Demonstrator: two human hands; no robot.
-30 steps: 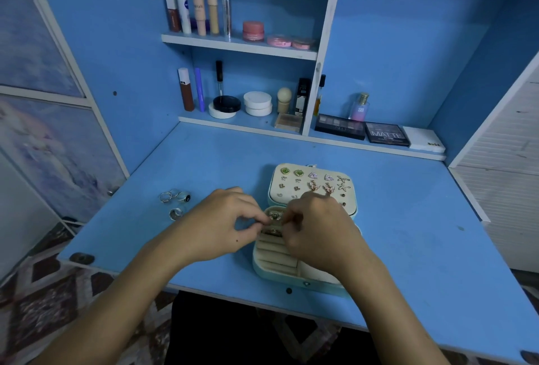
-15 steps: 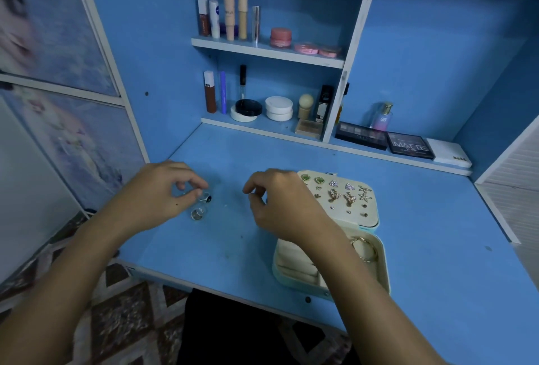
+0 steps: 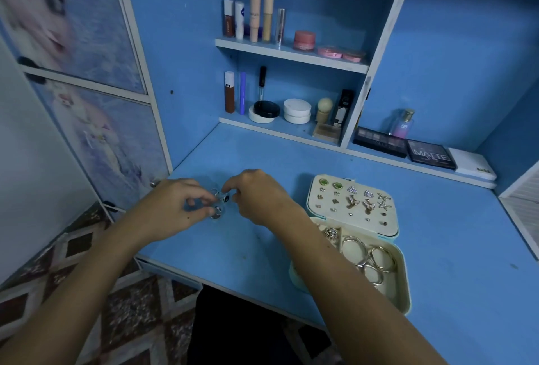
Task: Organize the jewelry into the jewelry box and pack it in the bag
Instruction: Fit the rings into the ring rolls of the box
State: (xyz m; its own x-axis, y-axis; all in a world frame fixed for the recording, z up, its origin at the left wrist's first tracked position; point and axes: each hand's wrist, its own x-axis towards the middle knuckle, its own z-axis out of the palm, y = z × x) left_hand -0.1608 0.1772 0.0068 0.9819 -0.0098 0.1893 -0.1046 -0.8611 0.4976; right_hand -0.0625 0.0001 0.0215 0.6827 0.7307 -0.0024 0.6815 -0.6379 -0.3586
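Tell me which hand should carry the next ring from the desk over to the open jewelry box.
Right, probably. The right hand pinches at the dark-stone ring, and the jewelry box lies on its side of the desk. The left hand, touching the rings, would need to cross over the right arm.

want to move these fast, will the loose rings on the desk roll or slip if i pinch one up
Probably. The rings are small, shiny metal bands, so likely slick between fingertips. On the smooth desk a dropped one could roll. They look rigid and light, so a light pinch should do.
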